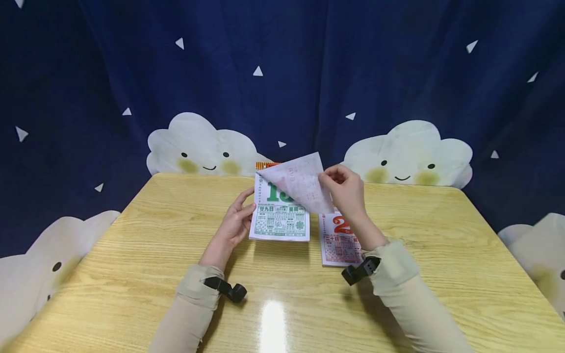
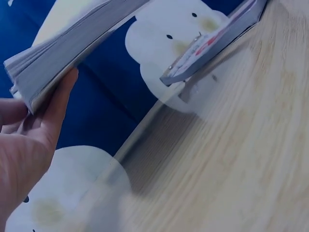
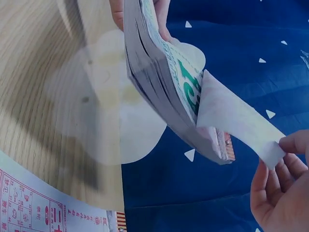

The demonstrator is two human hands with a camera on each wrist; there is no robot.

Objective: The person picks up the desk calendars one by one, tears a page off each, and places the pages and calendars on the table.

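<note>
Spanning the foreground is a yellowish wooden table (image 1: 273, 279). Above it, the left hand (image 1: 237, 218) grips the left edge of a green-printed paper calendar (image 1: 280, 225); on the table, a red-printed paper calendar (image 1: 336, 245); the right hand (image 1: 348, 191) pinches a lifted thin white sheet (image 1: 305, 179).

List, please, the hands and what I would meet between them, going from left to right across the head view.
Left hand → green-printed calendar pad → right hand.
</note>
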